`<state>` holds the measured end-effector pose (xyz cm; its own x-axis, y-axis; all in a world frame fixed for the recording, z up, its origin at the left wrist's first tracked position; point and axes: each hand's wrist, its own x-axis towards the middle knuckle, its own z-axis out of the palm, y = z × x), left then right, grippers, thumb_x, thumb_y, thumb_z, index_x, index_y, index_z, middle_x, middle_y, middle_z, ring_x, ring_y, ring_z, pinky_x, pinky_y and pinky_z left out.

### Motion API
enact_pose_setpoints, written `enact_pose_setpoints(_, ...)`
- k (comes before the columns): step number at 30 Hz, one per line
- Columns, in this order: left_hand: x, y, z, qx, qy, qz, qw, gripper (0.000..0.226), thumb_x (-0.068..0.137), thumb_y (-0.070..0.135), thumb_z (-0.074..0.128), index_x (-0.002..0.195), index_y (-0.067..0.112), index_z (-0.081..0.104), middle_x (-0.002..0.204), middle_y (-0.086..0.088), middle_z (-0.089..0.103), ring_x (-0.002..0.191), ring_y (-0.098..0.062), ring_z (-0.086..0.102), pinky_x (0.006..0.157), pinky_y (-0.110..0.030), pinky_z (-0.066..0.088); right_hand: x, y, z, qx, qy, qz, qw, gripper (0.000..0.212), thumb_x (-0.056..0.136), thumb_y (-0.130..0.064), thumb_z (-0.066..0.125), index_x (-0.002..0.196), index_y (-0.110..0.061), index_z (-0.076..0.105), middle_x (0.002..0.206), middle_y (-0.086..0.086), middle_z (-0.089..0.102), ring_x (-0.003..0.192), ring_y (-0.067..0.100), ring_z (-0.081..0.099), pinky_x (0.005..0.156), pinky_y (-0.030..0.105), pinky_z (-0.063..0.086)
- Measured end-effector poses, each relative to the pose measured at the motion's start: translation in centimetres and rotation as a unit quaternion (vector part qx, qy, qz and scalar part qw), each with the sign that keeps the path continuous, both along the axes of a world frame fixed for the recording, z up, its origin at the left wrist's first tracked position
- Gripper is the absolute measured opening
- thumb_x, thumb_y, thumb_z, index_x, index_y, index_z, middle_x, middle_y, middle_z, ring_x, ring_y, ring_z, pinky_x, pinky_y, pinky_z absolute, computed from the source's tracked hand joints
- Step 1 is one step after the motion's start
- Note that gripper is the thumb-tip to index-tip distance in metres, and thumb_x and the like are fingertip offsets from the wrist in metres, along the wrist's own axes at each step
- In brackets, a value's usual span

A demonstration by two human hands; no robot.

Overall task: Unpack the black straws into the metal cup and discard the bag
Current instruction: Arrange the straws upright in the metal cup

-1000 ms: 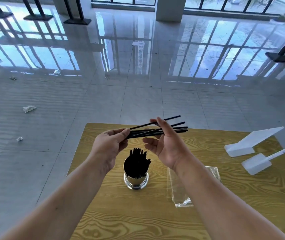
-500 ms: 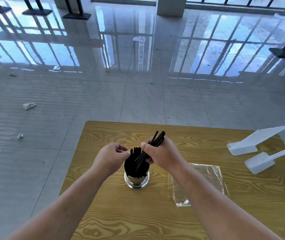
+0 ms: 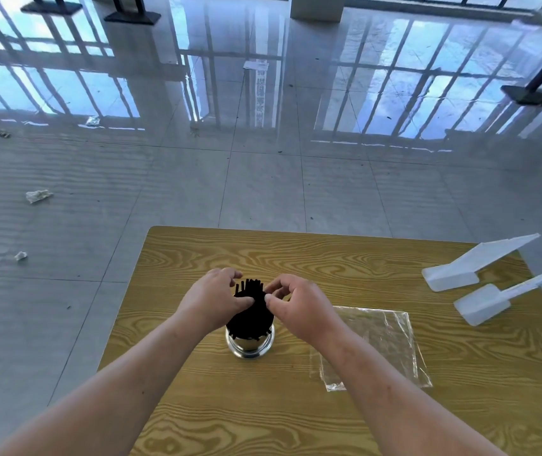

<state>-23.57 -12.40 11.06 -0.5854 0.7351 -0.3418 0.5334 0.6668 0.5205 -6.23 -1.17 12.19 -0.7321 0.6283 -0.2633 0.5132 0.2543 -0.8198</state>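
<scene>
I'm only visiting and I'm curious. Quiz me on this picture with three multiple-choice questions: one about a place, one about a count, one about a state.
1. Where is the bag?
A. on the floor
B. on the table, right of the cup
C. inside the cup

2. How many white pieces sit near the table's right edge?
A. two
B. four
C. none

3. The straws are:
A. standing in the cup
B. spread flat on the table
C. sealed in the bag

Answers:
1. B: the clear bag lies flat on the wood beside the cup.
2. A: two white pieces show there.
3. A: the straws' tops stick up out of the cup, and the bag looks empty.
</scene>
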Motion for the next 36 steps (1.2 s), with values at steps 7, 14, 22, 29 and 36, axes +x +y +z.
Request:
enact_pose_setpoints(7,0.2,1.3,0.1,-0.004,0.005,-0.029,1.000,0.051,0.079,0.047,0.080,0.127,0.036,0.065,0.115,0.010,0.068,0.094,-0.012,0.066,0.076,-0.033,0.060,0.8,-0.1,-1.1,-0.065,-0.007,-0.019,0.998,0.009,0.095,-0.030,0.068,0.098,-0.035,0.075,0.083,-0.011,0.078,0.062,-0.001,0.062,0.060,0.026,0.056)
enact_pose_setpoints(14,0.0,1.7,-0.2,-0.011,0.024,-0.068,0.997,0.054,0.082,0.040,0.078,0.133,0.045,0.060,0.124,0.015,0.060,0.100,-0.010,0.061,0.075,-0.028,0.055,1.0,0.2,-1.1,-0.078,-0.009,-0.031,0.996,0.010,0.092,-0.034,0.066,0.099,-0.037,0.072,0.078,-0.022,0.074,0.060,-0.004,0.060,0.058,0.024,0.054)
enact_pose_setpoints(22,0.2,2.4,0.6,-0.014,0.060,-0.107,0.992,0.013,0.084,0.032,0.071,0.085,0.041,0.062,0.096,0.013,0.066,0.088,-0.013,0.060,0.062,-0.027,0.042,0.7,-0.2,-1.3,-0.088,-0.027,-0.023,0.995,0.015,0.097,-0.032,0.067,0.111,-0.036,0.073,0.100,-0.013,0.077,0.087,0.016,0.076,0.078,0.036,0.064)
enact_pose_setpoints(29,-0.4,1.3,2.0,0.018,0.096,-0.105,0.990,0.006,0.084,0.035,0.077,0.085,0.033,0.072,0.086,0.015,0.067,0.082,-0.009,0.061,0.062,-0.024,0.040,0.6,-0.1,-0.5,-0.075,-0.005,-0.029,0.997,0.009,0.095,-0.033,0.065,0.101,-0.036,0.071,0.094,-0.004,0.078,0.066,0.003,0.063,0.063,0.034,0.059)
enact_pose_setpoints(36,-0.9,0.5,4.2,0.046,0.111,-0.095,0.988,0.007,0.082,0.037,0.076,0.086,0.031,0.077,0.084,0.017,0.072,0.084,-0.006,0.064,0.069,-0.027,0.050,0.1,-0.7,-0.1,-0.050,0.000,-0.020,0.999,0.009,0.097,-0.029,0.064,0.101,-0.034,0.071,0.091,-0.002,0.078,0.067,0.004,0.064,0.067,0.035,0.060)
